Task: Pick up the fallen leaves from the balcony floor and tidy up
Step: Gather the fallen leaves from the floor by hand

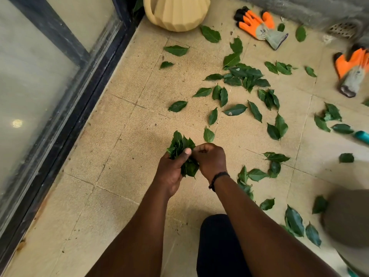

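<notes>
The left hand (172,172) grips a bunch of green leaves (182,154), thumb pressed across the front of it and fingers curled behind, out of sight. The right hand (210,159) is closed against the same bunch from the other side, knuckles up; its fingertips are tucked under, so whether they pinch a leaf or only press on the bunch cannot be told. A dark bracelet (218,177) circles the right wrist.

Many more loose leaves (245,76) lie scattered over the tan tiled floor (123,136), thickest ahead and to the right of the hands, a few overlapping in small heaps. One orange and grey work glove (259,27) lies flat near the far wall; a second glove (352,70) to its right is blurred. A ribbed beige pot (175,13) stands at the top, cut off by the frame. At the right edge a teal handle (362,136) is only partly seen, and a large grey-brown rounded object (347,216) is too blurred to identify. A dark-framed glass door (60,76) runs down the left. A dark-clothed knee (217,246) shows between the forearms
</notes>
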